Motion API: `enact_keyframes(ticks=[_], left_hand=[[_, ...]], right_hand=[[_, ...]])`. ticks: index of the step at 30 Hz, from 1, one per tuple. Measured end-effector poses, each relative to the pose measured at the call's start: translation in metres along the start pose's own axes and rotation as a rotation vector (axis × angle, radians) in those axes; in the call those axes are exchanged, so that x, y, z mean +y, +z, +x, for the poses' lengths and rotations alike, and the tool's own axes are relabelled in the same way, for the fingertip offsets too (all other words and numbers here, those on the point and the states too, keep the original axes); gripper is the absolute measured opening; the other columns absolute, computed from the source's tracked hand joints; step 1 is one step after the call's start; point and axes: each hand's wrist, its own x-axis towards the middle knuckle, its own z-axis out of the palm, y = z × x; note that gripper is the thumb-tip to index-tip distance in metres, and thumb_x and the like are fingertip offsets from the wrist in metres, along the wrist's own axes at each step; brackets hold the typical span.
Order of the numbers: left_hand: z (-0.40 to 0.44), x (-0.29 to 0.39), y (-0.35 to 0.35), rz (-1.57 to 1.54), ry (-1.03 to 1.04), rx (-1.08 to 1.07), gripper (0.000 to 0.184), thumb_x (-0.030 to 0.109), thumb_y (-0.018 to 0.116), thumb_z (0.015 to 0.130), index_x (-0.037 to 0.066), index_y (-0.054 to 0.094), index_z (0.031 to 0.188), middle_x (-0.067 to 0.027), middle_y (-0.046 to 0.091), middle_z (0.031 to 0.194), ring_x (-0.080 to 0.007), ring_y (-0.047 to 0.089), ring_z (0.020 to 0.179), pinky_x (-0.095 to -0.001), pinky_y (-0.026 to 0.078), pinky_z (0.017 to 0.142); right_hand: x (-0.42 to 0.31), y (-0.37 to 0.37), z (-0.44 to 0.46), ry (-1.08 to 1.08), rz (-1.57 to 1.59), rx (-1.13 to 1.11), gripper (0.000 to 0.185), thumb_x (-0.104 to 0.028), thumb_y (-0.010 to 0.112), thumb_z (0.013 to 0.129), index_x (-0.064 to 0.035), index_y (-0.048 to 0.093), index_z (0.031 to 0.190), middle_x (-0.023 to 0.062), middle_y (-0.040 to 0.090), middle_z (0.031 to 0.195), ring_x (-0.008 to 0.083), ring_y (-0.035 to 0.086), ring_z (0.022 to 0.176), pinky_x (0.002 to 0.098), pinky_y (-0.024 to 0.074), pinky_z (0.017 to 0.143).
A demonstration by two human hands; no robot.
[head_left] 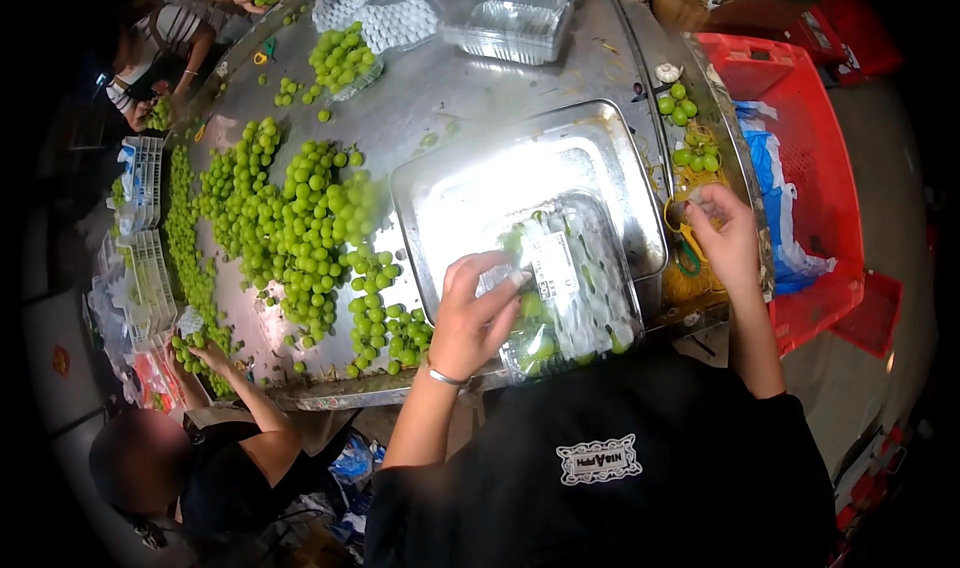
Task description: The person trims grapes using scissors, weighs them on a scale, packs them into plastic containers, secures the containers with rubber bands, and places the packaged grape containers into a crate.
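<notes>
A closed clear plastic box [590,308] of green grapes in white netted padding, with a white label on its lid, sits at the table's near edge, partly over a metal tray [450,183]. My left hand [472,313] rests at the box's left side, fingers apart, fingertips by the label. My right hand [725,230] is closed in a pinch over yellow rubber bands [690,286]; what lies between its fingertips is too small to tell. Scissors with yellow and green handles [689,257] lie just below its fingers.
Heaped green grapes [310,228] cover the left of the metal table [440,78]. Empty clear boxes [510,13] stand at the back. A red crate [825,168] is at the right. Co-workers' hands [212,356] hold grapes at the left; other people work farther back.
</notes>
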Motion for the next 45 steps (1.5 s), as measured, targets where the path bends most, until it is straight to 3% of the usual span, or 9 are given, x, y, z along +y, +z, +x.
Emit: enact_keyframes(ticks=[8, 14, 18, 21, 23, 24, 29, 38, 45], left_hand=[[-0.016, -0.031, -0.016, -0.361, -0.506, 0.7, 0.029, 0.001, 0.066, 0.062, 0.001, 0.057, 0.09, -0.009, 0.054, 0.092, -0.02, 0.052, 0.087, -0.0299, 0.041, 0.081], [0.033, 0.06, 0.0, -0.482, -0.344, 0.099, 0.022, 0.005, 0.06, 0.073, 0.0, 0.053, 0.093, -0.0081, 0.058, 0.089, -0.0185, 0.054, 0.088, -0.0314, 0.042, 0.083], [0.036, 0.042, 0.001, -2.051, -0.187, 0.139, 0.03, 0.031, 0.038, 0.087, 0.009, 0.039, 0.067, -0.0031, 0.037, 0.061, -0.0168, 0.038, 0.067, -0.0359, 0.033, 0.082], [0.047, -0.007, -0.003, -1.755, -0.215, 0.353, 0.039, 0.037, 0.031, 0.089, 0.009, 0.033, 0.062, -0.003, 0.03, 0.064, -0.0143, 0.031, 0.06, -0.0327, 0.033, 0.071], [0.039, -0.05, -0.002, -1.366, -0.207, 0.247, 0.039, 0.039, 0.038, 0.084, 0.007, 0.036, 0.061, -0.0052, 0.034, 0.066, -0.0174, 0.033, 0.059, -0.0324, 0.033, 0.065], [0.03, -0.064, -0.001, -1.1, -0.185, 0.162, 0.039, 0.039, 0.041, 0.082, 0.006, 0.038, 0.061, -0.0062, 0.037, 0.067, -0.0189, 0.035, 0.058, -0.0323, 0.033, 0.063], [-0.007, -0.092, -0.013, 0.162, 0.065, -0.175, 0.029, 0.034, 0.056, 0.068, 0.005, 0.052, 0.069, -0.0116, 0.047, 0.074, -0.0308, 0.045, 0.069, -0.0384, 0.037, 0.061], [-0.056, -0.05, 0.0, -0.166, -0.426, -0.281, 0.026, 0.015, 0.051, 0.071, 0.0, 0.054, 0.092, -0.0186, 0.054, 0.087, -0.0347, 0.051, 0.084, -0.0386, 0.04, 0.076], [0.015, 0.059, 0.01, -0.639, -0.423, -0.126, 0.072, 0.028, 0.055, 0.08, -0.008, 0.018, 0.13, -0.0222, 0.031, 0.131, -0.0285, 0.037, 0.117, -0.038, 0.033, 0.094]], right_hand=[[-0.055, 0.009, -0.011, -0.132, 0.271, -0.133, 0.008, 0.003, 0.058, 0.071, 0.0014, 0.055, 0.077, 0.0054, 0.054, 0.074, 0.0102, 0.051, 0.066, 0.0216, 0.0414, 0.059], [-0.103, 0.045, -0.015, -0.359, 0.232, -0.339, 0.009, -0.006, 0.056, 0.073, 0.0004, 0.05, 0.07, 0.0069, 0.052, 0.071, 0.0178, 0.051, 0.063, 0.0271, 0.0418, 0.058], [-0.099, 0.051, 0.001, 0.248, 1.623, -0.73, 0.02, -0.018, 0.046, 0.077, -0.0028, 0.043, 0.064, 0.0067, 0.047, 0.063, 0.0209, 0.046, 0.06, 0.0307, 0.0381, 0.06], [-0.051, 0.054, 0.041, -0.058, 1.32, -0.737, 0.021, -0.019, 0.044, 0.073, -0.0064, 0.04, 0.057, 0.0057, 0.042, 0.055, 0.0197, 0.044, 0.062, 0.0329, 0.035, 0.062], [-0.019, 0.05, 0.067, -0.954, -0.113, -0.53, 0.014, -0.013, 0.048, 0.067, -0.0074, 0.043, 0.056, 0.0055, 0.044, 0.058, 0.021, 0.045, 0.061, 0.0323, 0.0351, 0.061], [-0.008, 0.049, 0.064, -0.955, -0.122, -0.518, 0.014, -0.013, 0.048, 0.067, -0.0074, 0.043, 0.056, 0.0055, 0.044, 0.058, 0.021, 0.045, 0.061, 0.0323, 0.0351, 0.061], [0.007, 0.025, 0.031, -0.802, -0.202, -0.642, 0.004, -0.01, 0.05, 0.066, -0.008, 0.05, 0.062, 0.0049, 0.049, 0.067, 0.022, 0.049, 0.067, 0.0323, 0.0355, 0.064], [0.01, 0.029, -0.014, -0.551, -0.04, -0.575, 0.016, -0.015, 0.049, 0.078, -0.0058, 0.061, 0.075, 0.0063, 0.057, 0.062, 0.0198, 0.055, 0.066, 0.0334, 0.0389, 0.069], [0.008, 0.021, -0.044, 0.266, 0.854, -0.473, 0.059, -0.018, 0.06, 0.077, -0.0009, 0.033, 0.127, 0.0193, 0.033, 0.13, 0.0256, 0.034, 0.119, 0.036, 0.0306, 0.097]])
